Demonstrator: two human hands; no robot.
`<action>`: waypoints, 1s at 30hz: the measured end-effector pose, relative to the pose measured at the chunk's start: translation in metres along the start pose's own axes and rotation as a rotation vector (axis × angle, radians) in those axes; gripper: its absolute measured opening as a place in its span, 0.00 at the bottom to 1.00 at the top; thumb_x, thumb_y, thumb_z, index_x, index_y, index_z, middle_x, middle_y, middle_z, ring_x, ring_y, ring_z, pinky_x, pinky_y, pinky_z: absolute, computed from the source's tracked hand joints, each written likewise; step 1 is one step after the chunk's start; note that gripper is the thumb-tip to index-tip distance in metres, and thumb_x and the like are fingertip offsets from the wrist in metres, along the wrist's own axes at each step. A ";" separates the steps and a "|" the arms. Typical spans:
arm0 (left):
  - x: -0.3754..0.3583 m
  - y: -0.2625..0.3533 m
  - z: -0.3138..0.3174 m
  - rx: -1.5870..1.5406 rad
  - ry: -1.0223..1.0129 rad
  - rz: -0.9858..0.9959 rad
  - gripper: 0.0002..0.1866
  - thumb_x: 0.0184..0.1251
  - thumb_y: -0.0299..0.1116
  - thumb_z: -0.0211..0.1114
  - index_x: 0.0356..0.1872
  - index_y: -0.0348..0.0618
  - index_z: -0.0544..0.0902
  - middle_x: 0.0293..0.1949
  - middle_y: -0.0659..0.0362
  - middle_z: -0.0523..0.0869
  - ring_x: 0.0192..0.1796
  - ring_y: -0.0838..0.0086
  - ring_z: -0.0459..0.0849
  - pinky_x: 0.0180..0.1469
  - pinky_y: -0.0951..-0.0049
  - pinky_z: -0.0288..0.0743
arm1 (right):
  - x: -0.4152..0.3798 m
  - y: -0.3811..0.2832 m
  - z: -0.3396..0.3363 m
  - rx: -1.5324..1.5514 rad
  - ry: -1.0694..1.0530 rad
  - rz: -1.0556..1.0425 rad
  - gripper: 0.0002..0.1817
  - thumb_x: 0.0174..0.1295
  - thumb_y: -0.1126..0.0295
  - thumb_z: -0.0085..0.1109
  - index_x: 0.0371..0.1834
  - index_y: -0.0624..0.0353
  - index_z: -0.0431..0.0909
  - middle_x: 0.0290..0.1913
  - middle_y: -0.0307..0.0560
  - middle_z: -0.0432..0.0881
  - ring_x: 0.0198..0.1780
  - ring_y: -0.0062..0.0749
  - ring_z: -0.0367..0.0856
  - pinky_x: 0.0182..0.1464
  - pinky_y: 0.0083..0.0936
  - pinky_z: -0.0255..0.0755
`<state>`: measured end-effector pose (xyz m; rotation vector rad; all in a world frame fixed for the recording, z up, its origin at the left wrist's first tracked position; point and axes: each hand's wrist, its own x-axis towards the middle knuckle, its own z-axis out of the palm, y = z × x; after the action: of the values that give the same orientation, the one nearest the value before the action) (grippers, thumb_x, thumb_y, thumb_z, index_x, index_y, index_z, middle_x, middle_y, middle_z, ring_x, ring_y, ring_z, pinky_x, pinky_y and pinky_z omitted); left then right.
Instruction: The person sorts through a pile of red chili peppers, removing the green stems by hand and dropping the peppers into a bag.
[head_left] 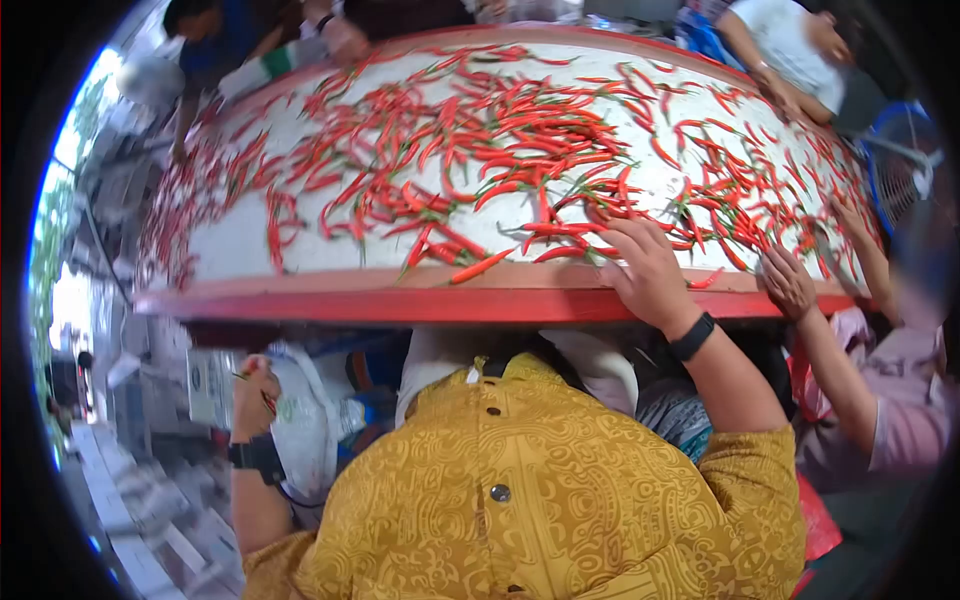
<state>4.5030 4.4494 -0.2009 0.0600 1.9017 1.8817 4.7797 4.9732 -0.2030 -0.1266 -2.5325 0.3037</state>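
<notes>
Red chillies with green stems (pixel 560 140) lie scattered over a white table top with a red rim (pixel 420 305). My right hand (pixel 642 268) reaches over the near edge, its fingertips at several chillies; whether it grips one is hidden. My left hand (pixel 256 388) is below the table's edge at the left, fingers curled closed round something red and green that looks like a chilli. Dark bands circle both my wrists.
A co-worker's hands (pixel 789 282) are at the chillies on the right, close to my right hand. Other people stand along the far side, arms over the table. A blue fan (pixel 903 165) stands at the right. A white bag (pixel 303 415) hangs beside my left hand.
</notes>
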 end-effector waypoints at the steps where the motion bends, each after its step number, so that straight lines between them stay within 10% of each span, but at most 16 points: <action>1: -0.015 -0.018 -0.026 -0.078 0.130 0.040 0.09 0.68 0.28 0.59 0.29 0.50 0.70 0.14 0.72 0.60 0.13 0.88 0.59 0.14 0.82 0.50 | -0.009 0.005 0.003 0.022 0.002 0.008 0.18 0.50 0.74 0.62 0.47 0.62 0.76 0.50 0.52 0.77 0.54 0.48 0.73 0.57 0.40 0.68; 5: -0.047 -0.033 -0.030 -0.212 0.429 -0.075 0.06 0.69 0.33 0.61 0.33 0.52 0.72 0.17 0.71 0.62 0.17 0.85 0.60 0.19 0.82 0.55 | -0.039 0.023 0.003 0.079 -0.015 0.092 0.15 0.54 0.80 0.58 0.46 0.64 0.76 0.50 0.55 0.77 0.53 0.49 0.74 0.57 0.40 0.67; 7: -0.058 -0.017 -0.025 -0.464 0.138 0.017 0.04 0.70 0.33 0.59 0.35 0.49 0.74 0.17 0.70 0.62 0.19 0.84 0.59 0.20 0.81 0.55 | -0.042 0.027 -0.004 0.074 -0.033 0.063 0.12 0.57 0.80 0.55 0.45 0.65 0.76 0.49 0.55 0.78 0.53 0.49 0.74 0.57 0.39 0.67; 11: -0.075 -0.014 -0.040 -0.418 0.250 0.125 0.06 0.71 0.35 0.59 0.41 0.44 0.78 0.18 0.69 0.66 0.20 0.84 0.62 0.22 0.81 0.57 | -0.055 0.045 -0.010 0.086 -0.044 0.071 0.12 0.58 0.80 0.54 0.45 0.65 0.77 0.49 0.55 0.78 0.52 0.49 0.75 0.57 0.39 0.68; 13: -0.073 -0.036 -0.059 0.461 0.728 -0.061 0.12 0.66 0.38 0.64 0.44 0.41 0.81 0.23 0.67 0.75 0.22 0.85 0.69 0.23 0.81 0.61 | -0.058 0.053 -0.019 0.064 -0.053 0.088 0.12 0.58 0.79 0.53 0.45 0.65 0.77 0.50 0.55 0.78 0.53 0.49 0.74 0.57 0.38 0.68; 18: -0.057 -0.139 -0.145 1.418 -0.049 -0.260 0.32 0.55 0.49 0.68 0.57 0.37 0.77 0.47 0.46 0.85 0.48 0.60 0.84 0.51 0.66 0.76 | -0.067 0.067 -0.041 0.053 -0.025 0.087 0.11 0.57 0.79 0.54 0.44 0.65 0.76 0.49 0.55 0.78 0.52 0.49 0.75 0.56 0.39 0.69; 22: -0.066 -0.064 -0.059 1.142 0.589 0.088 0.21 0.59 0.34 0.62 0.52 0.34 0.80 0.49 0.45 0.84 0.53 0.59 0.83 0.58 0.65 0.73 | -0.085 0.095 -0.050 0.058 0.028 0.093 0.11 0.55 0.78 0.56 0.43 0.64 0.77 0.48 0.55 0.78 0.52 0.50 0.74 0.54 0.40 0.69; 24: -0.054 -0.009 0.020 1.052 0.655 0.146 0.15 0.63 0.27 0.57 0.49 0.34 0.81 0.36 0.58 0.85 0.33 0.78 0.81 0.38 0.79 0.75 | -0.089 0.107 -0.059 0.006 -0.028 0.140 0.13 0.54 0.76 0.58 0.44 0.63 0.77 0.50 0.54 0.78 0.53 0.51 0.74 0.55 0.41 0.69; 30: -0.021 0.033 0.287 0.947 -0.114 0.341 0.14 0.63 0.31 0.64 0.47 0.37 0.82 0.33 0.62 0.84 0.34 0.81 0.79 0.39 0.78 0.74 | -0.100 0.147 -0.065 -0.120 -0.150 0.187 0.18 0.53 0.70 0.61 0.49 0.57 0.77 0.59 0.52 0.74 0.61 0.50 0.68 0.63 0.42 0.63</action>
<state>4.6121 4.7129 -0.1514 0.8020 2.6298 0.9400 4.9026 5.1123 -0.2399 -0.4031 -2.6928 0.2416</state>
